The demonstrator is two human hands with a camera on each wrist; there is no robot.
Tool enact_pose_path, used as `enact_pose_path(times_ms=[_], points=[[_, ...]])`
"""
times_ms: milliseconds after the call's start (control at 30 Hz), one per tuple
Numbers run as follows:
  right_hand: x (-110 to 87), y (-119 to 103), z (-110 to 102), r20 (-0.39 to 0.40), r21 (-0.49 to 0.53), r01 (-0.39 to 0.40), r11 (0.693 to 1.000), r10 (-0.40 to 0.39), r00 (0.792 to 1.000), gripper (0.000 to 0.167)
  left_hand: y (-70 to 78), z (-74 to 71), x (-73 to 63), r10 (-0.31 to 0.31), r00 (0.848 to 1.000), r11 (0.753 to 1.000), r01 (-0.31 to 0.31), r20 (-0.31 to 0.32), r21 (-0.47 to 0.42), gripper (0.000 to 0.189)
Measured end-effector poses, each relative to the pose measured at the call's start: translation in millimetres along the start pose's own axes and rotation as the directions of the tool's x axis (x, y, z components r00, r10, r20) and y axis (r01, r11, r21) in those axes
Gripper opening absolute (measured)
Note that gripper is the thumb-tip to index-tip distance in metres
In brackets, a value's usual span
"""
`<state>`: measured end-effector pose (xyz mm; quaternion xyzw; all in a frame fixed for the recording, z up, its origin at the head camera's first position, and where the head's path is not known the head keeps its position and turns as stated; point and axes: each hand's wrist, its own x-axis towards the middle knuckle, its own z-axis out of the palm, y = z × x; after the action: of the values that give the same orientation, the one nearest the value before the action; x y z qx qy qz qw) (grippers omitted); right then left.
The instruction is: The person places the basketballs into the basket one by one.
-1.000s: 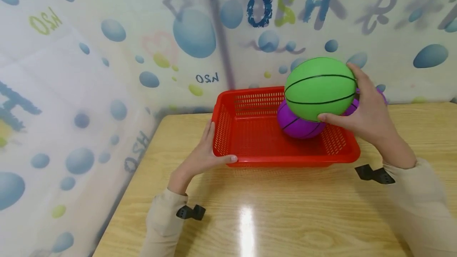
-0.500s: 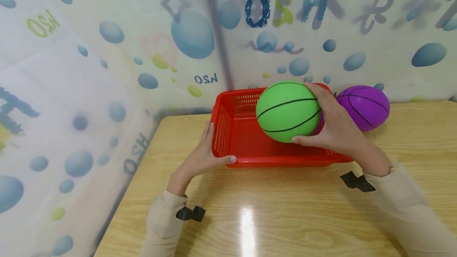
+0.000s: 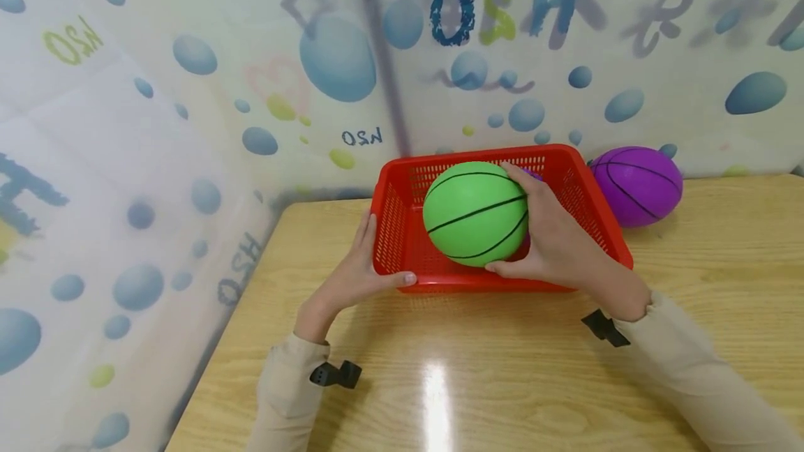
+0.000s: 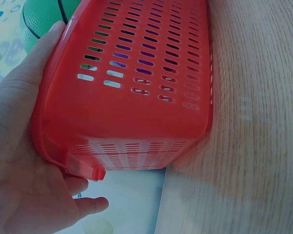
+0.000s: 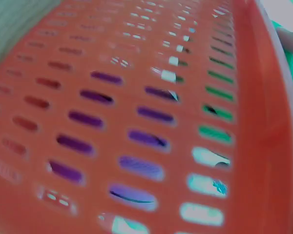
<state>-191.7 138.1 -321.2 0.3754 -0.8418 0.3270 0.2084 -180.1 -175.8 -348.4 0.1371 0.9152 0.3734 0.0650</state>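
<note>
In the head view, my right hand (image 3: 555, 239) holds a green ball (image 3: 472, 215) with black basketball lines, thumb at its near side and fingers over its far side. The ball is over the left-middle part of a red slotted plastic basket (image 3: 502, 284). Behind my right hand, only a sliver of a purple ball (image 3: 534, 174) shows inside the basket; more purple appears through the slots in the right wrist view. My left hand (image 3: 345, 274) grips the basket's near left corner, its thumb (image 4: 41, 51) along the rim in the left wrist view.
Another purple ball (image 3: 637, 187) rests on the wooden table (image 3: 502, 375) just right of the basket. A patterned cloth wall (image 3: 264, 68) with blue and green bubbles stands behind and to the left. The table's left edge lies beyond my left hand.
My right hand has carried the green ball left and down, from above the basket's right end to the left-middle. The outer purple ball has come into fuller view. My left hand stays put.
</note>
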Motion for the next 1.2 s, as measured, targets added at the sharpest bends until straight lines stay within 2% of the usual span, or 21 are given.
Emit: enact_pose_path(times_ms=[367,733,800,1000,1200], points=[[-2.5,7.0,19.5,0.008,0.035,0.043,0.998,-0.044,0.999,0.122,0.9,0.1,-0.1,0.001,1.000,1.000,-0.001,-0.002,0.011,0.122],[-3.7,7.7,21.3,0.032,-0.011,0.080,0.997,-0.079,0.996,0.122,0.7,0.4,-0.4,0.002,1.000,1.000,-0.002,-0.004,0.020,0.121],[-3.7,7.8,21.6,0.052,-0.011,0.070,0.998,-0.069,0.996,0.121,0.6,0.3,-0.1,-0.002,1.000,1.000,0.002,-0.004,0.020,0.121],[-5.1,8.9,21.8,0.131,0.033,-0.030,0.999,0.026,0.991,0.120,1.3,0.3,0.8,-0.002,1.000,1.000,0.002,-0.004,0.006,0.122],[-4.6,9.6,22.0,0.154,0.035,-0.046,0.998,0.040,0.987,0.121,0.6,-0.1,1.0,0.012,1.000,1.000,-0.012,-0.006,-0.006,0.121]])
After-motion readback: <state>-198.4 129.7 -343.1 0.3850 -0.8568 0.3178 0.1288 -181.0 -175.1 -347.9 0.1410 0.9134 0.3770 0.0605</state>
